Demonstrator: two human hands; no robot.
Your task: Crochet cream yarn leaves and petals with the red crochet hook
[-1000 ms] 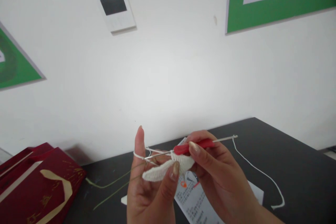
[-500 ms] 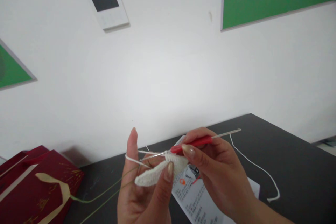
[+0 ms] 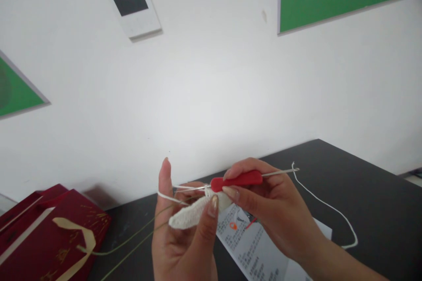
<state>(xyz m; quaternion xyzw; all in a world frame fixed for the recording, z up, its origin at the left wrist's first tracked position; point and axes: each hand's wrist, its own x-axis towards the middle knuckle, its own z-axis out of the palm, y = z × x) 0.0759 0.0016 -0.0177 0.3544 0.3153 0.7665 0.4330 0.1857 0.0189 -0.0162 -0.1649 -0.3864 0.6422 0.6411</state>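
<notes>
At lower centre of the frame, the left hand (image 3: 184, 248) pinches a small, flat piece of white crocheted yarn (image 3: 186, 216), thumb clamped on its front face, the fingers behind partly hidden; the index finger stands raised and apart, with taut white yarn (image 3: 169, 197) passed round it. Just right, the right hand (image 3: 275, 215) has thumb and forefinger clamped on the red handle of a slim metal crochet hook (image 3: 244, 179), whose left shaft lies at the piece's upper edge; its left tip cannot be made out. The piece is probably light, soft and stretchy, hardly fragile, and best pinched close below the worked edge. The handle looks firm, the shaft more slippery. Beneath the hands, a white printed paper sheet (image 3: 250, 250) lies on a black tabletop (image 3: 372, 202); a loose white strand (image 3: 356, 241) curves at lower right. Lower left, a dark red gift bag (image 3: 39, 250) with cream ribbon (image 3: 90, 241). Beyond, upper left, a white wall panel with dark screen (image 3: 132, 4); upper right, a green-bordered frame (image 3: 329, 13).
</notes>
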